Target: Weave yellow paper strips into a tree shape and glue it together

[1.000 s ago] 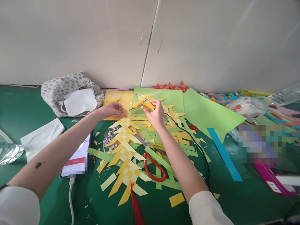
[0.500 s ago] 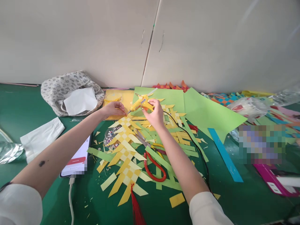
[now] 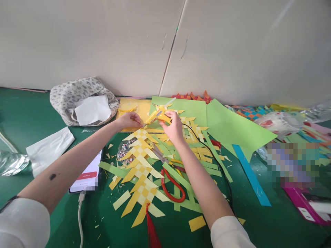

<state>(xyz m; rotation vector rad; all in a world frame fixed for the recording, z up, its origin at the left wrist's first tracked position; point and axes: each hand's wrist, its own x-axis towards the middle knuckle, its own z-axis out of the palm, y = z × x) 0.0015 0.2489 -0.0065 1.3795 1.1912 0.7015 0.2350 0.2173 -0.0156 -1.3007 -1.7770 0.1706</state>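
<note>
My right hand (image 3: 174,125) is closed around the handle of a yellow hot glue gun (image 3: 156,115). Its nozzle points down and left at the upper tip of a yellow woven paper piece (image 3: 141,162). My left hand (image 3: 131,120) is pinched at that same tip, close to the nozzle. A small reddish bit shows by the fingertips, but what they hold is too small to make out. From the near end of the woven paper hangs a red tassel (image 3: 152,227). Red-handled scissors (image 3: 172,187) lie just right of the weave.
Green strips and a second yellow weave (image 3: 190,129) lie under the black cord (image 3: 219,162). Green sheets (image 3: 232,127) and a blue strip (image 3: 252,175) are at right. A phone (image 3: 86,175), tissue (image 3: 50,148), cloth bag (image 3: 60,103) and bead box (image 3: 125,150) are at left.
The whole view has shifted slightly, so most things sit a little farther right. Both hands keep their places at the weave's tip, the glue gun still in the right one.
</note>
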